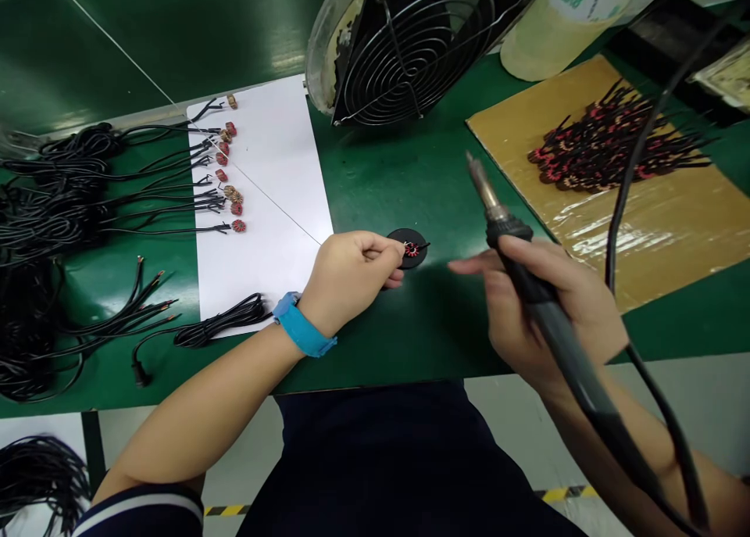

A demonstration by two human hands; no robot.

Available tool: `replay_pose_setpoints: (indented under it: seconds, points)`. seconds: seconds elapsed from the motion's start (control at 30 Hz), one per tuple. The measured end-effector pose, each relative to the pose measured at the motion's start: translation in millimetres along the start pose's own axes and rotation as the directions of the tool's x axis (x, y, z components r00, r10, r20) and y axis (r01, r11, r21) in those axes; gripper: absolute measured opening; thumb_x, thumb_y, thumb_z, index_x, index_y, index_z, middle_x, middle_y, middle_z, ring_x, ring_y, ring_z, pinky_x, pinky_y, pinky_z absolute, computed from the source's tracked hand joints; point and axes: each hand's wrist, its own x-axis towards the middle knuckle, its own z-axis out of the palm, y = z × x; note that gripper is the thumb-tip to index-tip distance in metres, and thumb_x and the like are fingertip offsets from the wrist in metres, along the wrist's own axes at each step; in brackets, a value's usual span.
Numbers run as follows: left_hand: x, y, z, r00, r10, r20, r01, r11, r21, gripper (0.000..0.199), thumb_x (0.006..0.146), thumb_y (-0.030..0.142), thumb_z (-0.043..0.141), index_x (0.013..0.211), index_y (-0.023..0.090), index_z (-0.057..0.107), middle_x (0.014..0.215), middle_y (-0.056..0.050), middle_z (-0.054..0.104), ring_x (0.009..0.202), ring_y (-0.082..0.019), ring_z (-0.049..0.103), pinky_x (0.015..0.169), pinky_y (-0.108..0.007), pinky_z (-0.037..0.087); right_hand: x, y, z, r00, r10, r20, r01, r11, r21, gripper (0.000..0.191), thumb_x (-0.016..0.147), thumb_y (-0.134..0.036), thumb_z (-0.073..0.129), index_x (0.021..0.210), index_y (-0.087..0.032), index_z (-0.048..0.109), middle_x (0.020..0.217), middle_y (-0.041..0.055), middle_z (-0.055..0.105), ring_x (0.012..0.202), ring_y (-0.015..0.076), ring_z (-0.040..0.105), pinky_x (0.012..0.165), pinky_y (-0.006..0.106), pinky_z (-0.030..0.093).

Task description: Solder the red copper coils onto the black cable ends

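My left hand (pixel 357 271), with a blue band at the wrist, pinches a thin strand of solder wire (pixel 275 202) that runs up to the upper left. Its fingertips are at the left edge of a round black disc (pixel 403 260). On the disc sits a small red-wound ring with short black leads (pixel 412 249). My right hand (pixel 551 302) is wrapped round the dark handle of a soldering iron (pixel 542 306), its index finger stretched out to the left. The iron's metal tip points up, to the right of the disc and apart from it.
White paper (pixel 263 170) at left carries a row of wound rings beside black cables (pixel 64 185). A fan with a wire guard (pixel 410 64) stands at the back, beside a yellowish container (pixel 556 33). Brown cardboard (pixel 644 248) at right bears a pile of red-and-black parts (pixel 609 146).
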Motion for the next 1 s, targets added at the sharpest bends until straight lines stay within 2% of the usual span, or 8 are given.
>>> replay_pose_setpoints:
  seconds: [0.1,0.2,0.3,0.53,0.73,1.0]
  points:
    - [-1,0,0.9,1.000,0.025,-0.001,-0.025,1.000,0.010,0.015,0.079,0.020,0.058,0.067,0.012,0.064,0.065,-0.003,0.067,0.057,-0.010,0.065,0.057,-0.020,0.057,-22,0,-6,0.999,-0.033,-0.042,0.034,0.999,0.005,0.057,0.081,-0.012,0.058,0.135,-0.021,0.042,0.080,0.0056,0.067,0.075,0.0176,0.063,0.066,0.033,0.053]
    - [-1,-1,0.7,0.999,0.044,-0.003,-0.044,0.999,0.031,0.015,0.078,0.021,0.059,0.068,0.012,0.065,0.065,-0.003,0.067,0.058,-0.011,0.066,0.056,-0.019,0.056,-35,0,-8,0.993,-0.074,-0.094,0.079,0.996,0.050,0.048,0.082,-0.020,0.057,0.129,-0.020,0.051,0.075,0.0062,0.062,0.065,0.0172,0.061,0.050,0.030,0.049]
    - [-2,-1,0.5,0.999,0.049,0.001,-0.049,0.998,0.038,0.014,0.078,0.022,0.059,0.069,0.012,0.066,0.061,-0.002,0.066,0.057,-0.010,0.066,0.055,-0.017,0.055,-39,0,-7,0.988,-0.073,-0.133,0.088,0.990,0.107,0.043,0.081,-0.019,0.057,0.124,-0.019,0.056,0.072,0.0053,0.060,0.059,0.0153,0.060,0.045,0.027,0.047]
    - [-2,0,2.0,0.999,0.032,0.004,-0.033,0.999,0.040,0.014,0.078,0.022,0.060,0.069,0.012,0.066,0.061,-0.001,0.065,0.057,-0.010,0.065,0.055,-0.017,0.055,-39,-5,-5,0.995,-0.012,-0.102,0.024,0.993,0.115,0.046,0.078,-0.012,0.059,0.123,-0.019,0.057,0.074,0.0038,0.061,0.062,0.0131,0.060,0.048,0.025,0.050]
    - [-1,-2,1.4,0.999,0.049,0.015,-0.049,0.997,0.056,0.016,0.078,0.024,0.059,0.069,0.013,0.066,0.062,-0.002,0.066,0.058,-0.011,0.066,0.055,-0.019,0.055,-37,-6,-6,0.998,-0.024,-0.057,0.032,0.991,0.129,0.048,0.077,-0.011,0.058,0.124,-0.018,0.055,0.074,0.0043,0.061,0.062,0.0137,0.060,0.048,0.026,0.049]
    - [-1,-2,1.3,0.999,0.053,0.014,-0.053,0.997,0.050,0.016,0.077,0.024,0.060,0.068,0.013,0.065,0.066,-0.002,0.067,0.058,-0.011,0.066,0.056,-0.019,0.056,-36,-8,-9,0.998,-0.034,-0.058,0.039,0.994,0.098,0.049,0.077,-0.009,0.056,0.125,-0.018,0.054,0.074,0.0037,0.060,0.063,0.0137,0.060,0.049,0.026,0.049]
